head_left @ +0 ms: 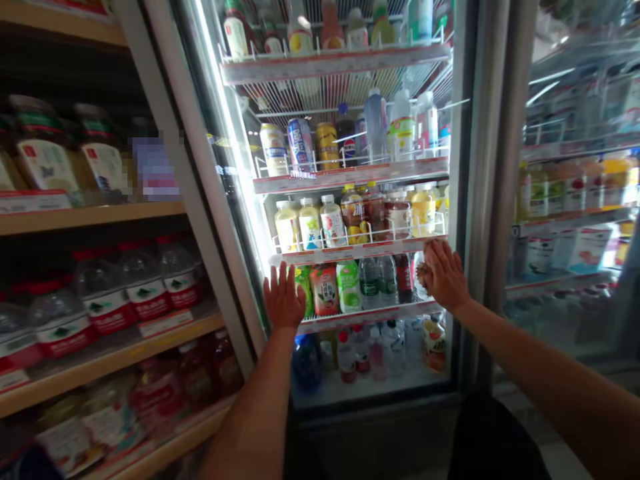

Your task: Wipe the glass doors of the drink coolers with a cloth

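Both of my arms reach forward to a lit drinks fridge with a glass door. My left hand (285, 293) is held up flat, fingers spread and empty, at the fridge's left side. Behind it stand an orange-labelled bottle (325, 290) and a green-and-white bottle (349, 287). At the right side my right hand (445, 277) is raised with its fingers stretched upward, holding nothing that shows. It overlaps the end of a shelf edge (360, 251). Whether either palm presses on the glass is hard to tell.
Wooden shelves (100, 217) to the left carry red-capped water bottles (137, 287) and dark-capped bottles (45, 150). A metal door frame (493, 167) rises on the right, beside another glass-fronted fridge with drinks (565, 190). Cans (300, 143) and more bottles fill the fridge shelves.
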A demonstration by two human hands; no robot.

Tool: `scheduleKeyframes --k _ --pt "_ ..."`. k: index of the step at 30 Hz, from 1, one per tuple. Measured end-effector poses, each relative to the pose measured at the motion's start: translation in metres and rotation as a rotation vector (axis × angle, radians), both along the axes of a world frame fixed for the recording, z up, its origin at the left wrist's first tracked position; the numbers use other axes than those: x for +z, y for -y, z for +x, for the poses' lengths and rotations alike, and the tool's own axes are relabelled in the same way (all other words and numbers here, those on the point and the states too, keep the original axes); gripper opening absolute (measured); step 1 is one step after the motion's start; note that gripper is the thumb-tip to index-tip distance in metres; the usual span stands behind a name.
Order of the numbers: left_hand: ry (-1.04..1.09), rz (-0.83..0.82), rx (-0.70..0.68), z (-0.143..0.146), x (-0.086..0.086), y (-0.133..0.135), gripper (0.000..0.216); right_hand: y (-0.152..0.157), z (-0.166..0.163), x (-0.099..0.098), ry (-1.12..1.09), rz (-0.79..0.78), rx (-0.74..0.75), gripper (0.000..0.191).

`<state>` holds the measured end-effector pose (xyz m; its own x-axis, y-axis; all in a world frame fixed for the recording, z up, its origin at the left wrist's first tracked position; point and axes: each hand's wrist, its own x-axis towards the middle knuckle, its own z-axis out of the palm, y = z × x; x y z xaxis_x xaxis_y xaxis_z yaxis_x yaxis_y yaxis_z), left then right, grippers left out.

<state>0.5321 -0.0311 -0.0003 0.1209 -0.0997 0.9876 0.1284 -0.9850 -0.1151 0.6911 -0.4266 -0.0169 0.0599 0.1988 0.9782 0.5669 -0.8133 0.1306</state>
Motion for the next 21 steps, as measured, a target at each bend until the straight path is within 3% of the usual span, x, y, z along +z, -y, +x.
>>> scheduleKeyframes --k 5,10,16,21 --pt "0.012 0.019 0.008 0.000 0.000 0.000 0.065 -0.007 0.003 0.015 0.061 0.011 0.016 0.071" --pt "0.038 0.051 0.021 -0.001 0.001 0.001 0.067 -0.024 0.000 0.044 0.091 0.010 0.083 0.072" --pt "0.020 0.019 0.005 -0.003 0.001 0.003 0.065 -0.064 -0.021 0.078 0.098 -0.030 0.149 0.071" --pt "0.026 0.034 0.008 -0.003 0.001 0.002 0.066 -0.105 -0.045 0.089 0.034 -0.114 0.211 0.076"
